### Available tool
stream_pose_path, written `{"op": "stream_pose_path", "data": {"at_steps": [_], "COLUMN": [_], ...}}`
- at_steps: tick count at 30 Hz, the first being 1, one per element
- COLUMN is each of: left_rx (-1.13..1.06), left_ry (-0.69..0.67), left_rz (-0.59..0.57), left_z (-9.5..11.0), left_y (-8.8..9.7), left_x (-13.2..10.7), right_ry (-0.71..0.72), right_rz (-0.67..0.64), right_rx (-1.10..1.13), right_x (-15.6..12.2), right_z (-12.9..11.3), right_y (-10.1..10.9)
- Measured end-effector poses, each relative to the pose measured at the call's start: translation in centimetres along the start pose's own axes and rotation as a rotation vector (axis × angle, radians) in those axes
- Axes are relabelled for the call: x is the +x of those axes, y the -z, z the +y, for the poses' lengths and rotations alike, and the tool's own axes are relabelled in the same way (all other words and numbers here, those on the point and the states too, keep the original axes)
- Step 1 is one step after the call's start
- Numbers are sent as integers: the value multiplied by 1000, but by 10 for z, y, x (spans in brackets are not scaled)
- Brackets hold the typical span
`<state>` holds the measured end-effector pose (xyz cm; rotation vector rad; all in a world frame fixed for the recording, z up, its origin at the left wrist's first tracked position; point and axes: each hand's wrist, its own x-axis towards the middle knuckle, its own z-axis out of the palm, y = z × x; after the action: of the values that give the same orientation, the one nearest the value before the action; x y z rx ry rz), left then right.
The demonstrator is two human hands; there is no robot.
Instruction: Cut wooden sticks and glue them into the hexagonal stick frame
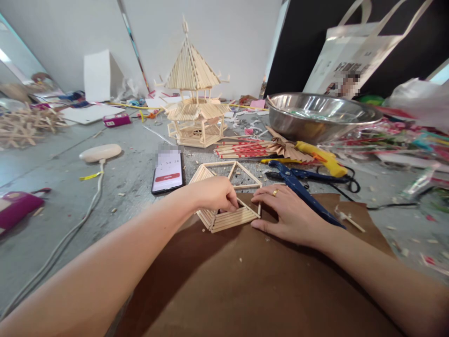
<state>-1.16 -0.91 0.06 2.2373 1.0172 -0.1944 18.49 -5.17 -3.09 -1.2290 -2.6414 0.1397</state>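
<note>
A small six-sided frame of pale matchsticks (235, 218) sits on the brown sheet (210, 276), with stick panels filling its near and left sides. My left hand (218, 194) reaches over it, fingers closed in a pinch just inside the near panel. Whatever those fingertips hold is hidden. My right hand (286, 210) steadies the frame's right corner, thumb low and fingers above, with a ring on one finger. Behind the frame stands a two-tiered matchstick pavilion (192, 84) with a pointed roof.
A phone (168, 169) lies left of the frame. Blue-handled pliers (298, 187), a yellow glue gun (324, 157) and red-tipped matchsticks (242, 149) lie to the right and behind. Farther back are a steel basin (319, 119) and a tote bag (347, 61). A white corded device (100, 153) sits left.
</note>
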Motion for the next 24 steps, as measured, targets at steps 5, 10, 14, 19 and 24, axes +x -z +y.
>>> {"op": "stream_pose_path", "data": {"at_steps": [5, 10, 14, 19, 24], "left_rx": [10, 33, 18, 15, 5], "left_ry": [1, 4, -7, -24, -119], "left_rz": [18, 34, 32, 7, -52], "left_z": [0, 0, 0, 0, -3], "left_y": [0, 1, 0, 2, 5], "left_x": [1, 0, 0, -2, -4], "right_ry": [9, 10, 4, 5, 5], "right_rz": [8, 13, 25, 8, 15], "right_rx": [-5, 2, 12, 7, 5], "right_x": [0, 0, 0, -1, -1], "right_z": [1, 1, 0, 0, 1], "right_y": [0, -1, -1, 0, -1]}}
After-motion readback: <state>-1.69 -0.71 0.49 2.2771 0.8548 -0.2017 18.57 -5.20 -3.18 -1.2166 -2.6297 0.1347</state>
